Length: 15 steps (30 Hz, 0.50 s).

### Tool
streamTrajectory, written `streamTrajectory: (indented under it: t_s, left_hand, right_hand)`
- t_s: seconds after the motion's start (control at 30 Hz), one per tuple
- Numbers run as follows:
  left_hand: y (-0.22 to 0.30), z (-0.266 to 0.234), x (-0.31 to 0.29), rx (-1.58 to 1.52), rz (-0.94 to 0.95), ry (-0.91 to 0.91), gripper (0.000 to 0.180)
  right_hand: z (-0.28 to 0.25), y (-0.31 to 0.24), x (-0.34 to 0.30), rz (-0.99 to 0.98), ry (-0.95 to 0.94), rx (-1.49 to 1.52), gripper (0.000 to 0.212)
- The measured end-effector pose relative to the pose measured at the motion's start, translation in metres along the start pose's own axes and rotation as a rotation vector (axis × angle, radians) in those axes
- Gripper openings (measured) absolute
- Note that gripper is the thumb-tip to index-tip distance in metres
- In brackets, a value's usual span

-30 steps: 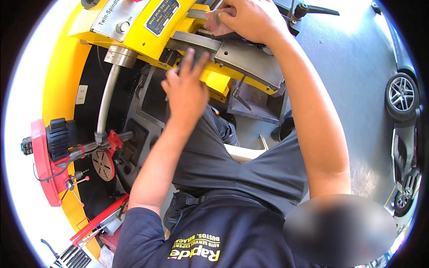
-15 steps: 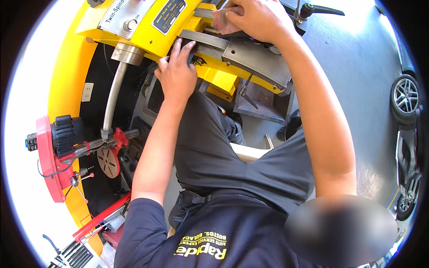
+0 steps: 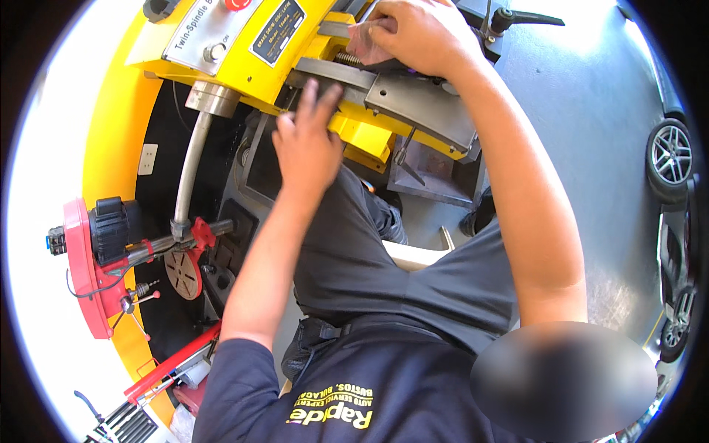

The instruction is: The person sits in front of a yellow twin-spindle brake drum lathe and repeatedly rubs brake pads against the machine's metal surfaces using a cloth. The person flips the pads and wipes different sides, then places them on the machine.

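Head view.

A: Left hand, how placed?

B: Fingers apart, nothing visibly gripped. Fingertips blurred, over the side of the near metal rail; cannot tell whether touching.

A: Any danger there?

B: Possible scrape or nick, from bare skin pressed along a hard edge. Possibly a pinch as well, with the flat metal slide just beside, if pushed along toward the fingers.

A: And the right hand?

B: Thumb and fingers together, clamped on a pinkish cloth, up at the rails and right next to the threaded screw.

A: Worth watching?

B: Very much so. With a loose corner so near the threads, could snag and wind in on any turn of the screw, pulling fingertips along. Might also shed lint or grit into the threads.

A: Further out?

B: Below the slide, a thin lever near the trouser legs: could catch fabric on shifting or rising. Up to the left, on the yellow machine, a white push button, well apart from both hands: could mean an unwanted start if knocked with power on. Cannot tell about power.
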State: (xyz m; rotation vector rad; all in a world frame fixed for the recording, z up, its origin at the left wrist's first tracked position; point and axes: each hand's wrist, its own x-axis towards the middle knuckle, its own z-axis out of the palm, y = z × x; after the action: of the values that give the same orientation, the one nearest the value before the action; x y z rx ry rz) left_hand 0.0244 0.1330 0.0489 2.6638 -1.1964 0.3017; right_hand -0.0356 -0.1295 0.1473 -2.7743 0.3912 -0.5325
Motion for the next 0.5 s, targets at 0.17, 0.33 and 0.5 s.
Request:
streamTrajectory:
  t_s: [0.17, 0.33, 0.5]
  left_hand:
    - [0.007, -0.008, -0.001, 0.025, -0.133, -0.091, 0.084]
    - [-0.006, -0.007, 0.000, -0.021, -0.045, -0.033, 0.081]
    - [0.016, -0.009, -0.008, -0.036, -0.070, -0.080, 0.078]
  right_hand:
    - [0.001, -0.001, -0.001, -0.007, -0.018, 0.034, 0.036]
    - [-0.007, -0.006, -0.002, 0.006, -0.006, 0.044, 0.036]
    - [0.002, -0.002, -0.003, 0.018, -0.001, 0.046, 0.036]
